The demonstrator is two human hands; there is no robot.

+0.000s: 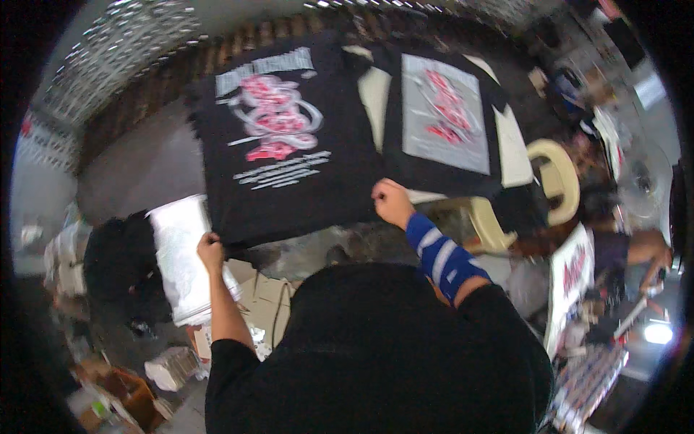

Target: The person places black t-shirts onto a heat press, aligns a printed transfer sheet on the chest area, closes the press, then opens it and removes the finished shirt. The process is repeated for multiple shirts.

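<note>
A black T-shirt (289,206) with a red, pink and white print lies spread flat in front of me, its hem toward me. My left hand (210,253) is closed at the hem's left corner, beside a stack of shiny white sheets (177,253). At the right corner of the hem, my right hand (394,202) pinches the cloth, with a blue and white striped band around that forearm. Just right of it lies a second black T-shirt (394,155), with a grey printed panel (416,137) on its front.
Black cloth (119,267) is heaped at the left. Below it are cardboard boxes (123,390). A cream plastic chair (564,181) stands at the right, near another person's arm (647,249) and a white printed board (567,282). Perforated walls (130,50) rise at the back.
</note>
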